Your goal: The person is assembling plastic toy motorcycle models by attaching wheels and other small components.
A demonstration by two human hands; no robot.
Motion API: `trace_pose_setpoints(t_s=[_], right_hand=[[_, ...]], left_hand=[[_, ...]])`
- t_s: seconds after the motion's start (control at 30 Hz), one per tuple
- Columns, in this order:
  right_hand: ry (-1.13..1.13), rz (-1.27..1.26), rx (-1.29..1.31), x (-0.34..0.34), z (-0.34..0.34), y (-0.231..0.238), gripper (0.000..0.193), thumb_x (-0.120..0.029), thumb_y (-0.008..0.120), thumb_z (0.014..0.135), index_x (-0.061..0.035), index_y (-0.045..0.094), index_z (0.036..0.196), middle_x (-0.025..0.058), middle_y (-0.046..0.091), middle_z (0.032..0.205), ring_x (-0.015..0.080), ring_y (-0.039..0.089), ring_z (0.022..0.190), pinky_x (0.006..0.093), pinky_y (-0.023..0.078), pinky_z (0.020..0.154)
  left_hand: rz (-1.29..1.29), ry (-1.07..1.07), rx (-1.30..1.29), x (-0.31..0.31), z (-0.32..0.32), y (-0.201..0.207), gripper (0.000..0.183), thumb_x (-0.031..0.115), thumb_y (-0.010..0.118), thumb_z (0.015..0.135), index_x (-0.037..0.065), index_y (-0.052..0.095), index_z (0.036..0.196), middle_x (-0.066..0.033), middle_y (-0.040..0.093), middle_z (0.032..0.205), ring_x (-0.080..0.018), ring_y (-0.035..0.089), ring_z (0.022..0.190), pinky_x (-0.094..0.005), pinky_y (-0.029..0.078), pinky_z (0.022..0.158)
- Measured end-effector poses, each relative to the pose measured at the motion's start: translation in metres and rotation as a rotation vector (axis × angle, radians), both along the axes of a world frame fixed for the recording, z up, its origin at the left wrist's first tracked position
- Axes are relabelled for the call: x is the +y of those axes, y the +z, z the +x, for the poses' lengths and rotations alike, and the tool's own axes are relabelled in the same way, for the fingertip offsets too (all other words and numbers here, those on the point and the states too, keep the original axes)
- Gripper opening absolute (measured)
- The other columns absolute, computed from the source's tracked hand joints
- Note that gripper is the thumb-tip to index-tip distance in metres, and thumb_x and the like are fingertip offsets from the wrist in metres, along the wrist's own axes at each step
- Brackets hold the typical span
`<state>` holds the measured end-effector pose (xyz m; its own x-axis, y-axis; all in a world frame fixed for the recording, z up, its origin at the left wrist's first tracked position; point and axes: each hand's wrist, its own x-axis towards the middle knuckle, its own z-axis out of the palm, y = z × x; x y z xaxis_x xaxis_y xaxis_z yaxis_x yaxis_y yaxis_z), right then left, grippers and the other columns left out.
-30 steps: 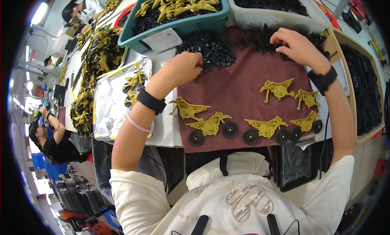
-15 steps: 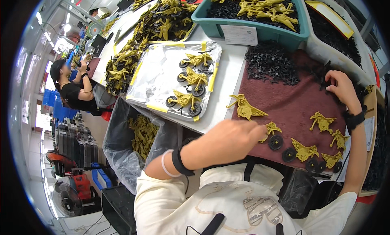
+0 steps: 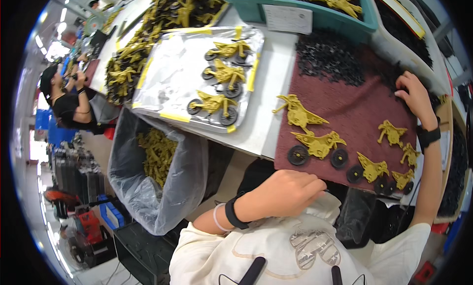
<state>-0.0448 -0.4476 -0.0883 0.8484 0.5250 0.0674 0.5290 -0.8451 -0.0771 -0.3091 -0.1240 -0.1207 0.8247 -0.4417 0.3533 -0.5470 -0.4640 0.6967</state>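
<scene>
My left hand (image 3: 288,194), fingers curled together, is over my lap just in front of the mat's near edge; a small dark bit shows by its fingertips, too small to name. Behind it, a yellow toy motorcycle body (image 3: 318,144) with two black wheels lies on the maroon mat (image 3: 354,108). Another yellow body (image 3: 298,113) without wheels lies beyond it. At the mat's far right, my right hand (image 3: 415,98) touches loose black parts (image 3: 391,76), thumb apart from the fingers. Several more yellow bodies (image 3: 373,168) and black wheels lie along the mat's right front.
A white tray (image 3: 172,83) with yellow tape carries three wheeled toy motorcycles. A pile of black parts (image 3: 330,58) lies below a teal bin (image 3: 295,4). To the left hang a plastic-lined bin (image 3: 192,186) of yellow parts and a heap of toys (image 3: 143,53). A person (image 3: 69,100) works far left.
My left hand has drawn back toward my body, off the mat, uncovering the wheeled yellow body. My right hand stays at the black parts. The whole view has shifted slightly.
</scene>
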Motion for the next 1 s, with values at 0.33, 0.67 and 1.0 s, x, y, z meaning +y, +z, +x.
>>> trace_pose_setpoints(t_s=[0.33,0.67,1.0], right_hand=[[0.012,0.077,0.231,-0.009,0.006,0.003,0.019,-0.009,0.073,0.072,-0.0064,0.058,0.082,0.0048,0.050,0.083,0.0232,0.050,0.088,0.0343,0.042,0.079],[-0.040,0.529,0.314,-0.011,-0.018,0.005,0.008,-0.007,0.059,0.091,-0.0031,0.057,0.098,-0.0035,0.051,0.082,0.0052,0.048,0.080,0.0202,0.041,0.071],[0.136,0.572,0.603,0.087,-0.122,0.032,0.014,-0.002,0.056,0.088,0.0022,0.064,0.099,0.0050,0.058,0.094,0.0109,0.054,0.084,0.0220,0.044,0.075]], left_hand=[[-0.043,0.074,0.087,0.008,-0.004,-0.011,0.013,0.012,0.075,0.077,0.006,0.065,0.082,-0.0062,0.062,0.064,-0.0249,0.062,0.055,-0.0347,0.047,0.050],[-0.023,0.197,0.073,0.007,-0.009,-0.014,0.019,0.011,0.073,0.080,0.005,0.056,0.074,-0.0063,0.053,0.053,-0.0243,0.055,0.045,-0.0356,0.040,0.041],[0.198,0.460,-0.062,-0.018,0.004,-0.026,0.033,0.016,0.073,0.083,0.009,0.046,0.065,-0.0025,0.042,0.049,-0.0186,0.042,0.036,-0.0310,0.032,0.037]])
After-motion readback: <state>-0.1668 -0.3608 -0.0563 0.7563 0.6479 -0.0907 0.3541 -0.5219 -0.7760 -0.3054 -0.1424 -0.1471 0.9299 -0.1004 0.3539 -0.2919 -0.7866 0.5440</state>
